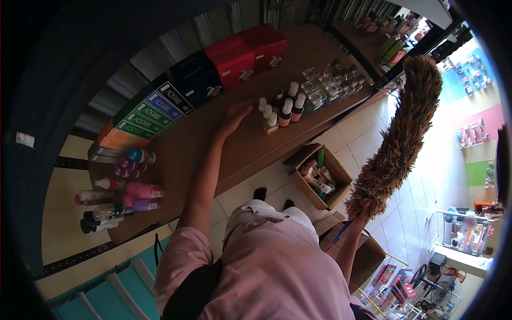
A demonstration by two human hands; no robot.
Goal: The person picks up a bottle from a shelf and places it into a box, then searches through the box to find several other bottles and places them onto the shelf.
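Note:
My left hand is open over the brown shelf, its fingers stretched toward a group of small bottles with white and dark caps. A narrow gap seems to separate the fingertips from the nearest bottle. Out to the right, my right hand is closed around the handle end of a long brown feather duster. The duster points up and away, off the shelf, and its feathers partly cover the fingers.
Boxes in red, dark blue and green line the shelf's back. Clear glass bottles stand farther along; several coloured bottles sit at the near end. An open carton of goods is on the tiled floor.

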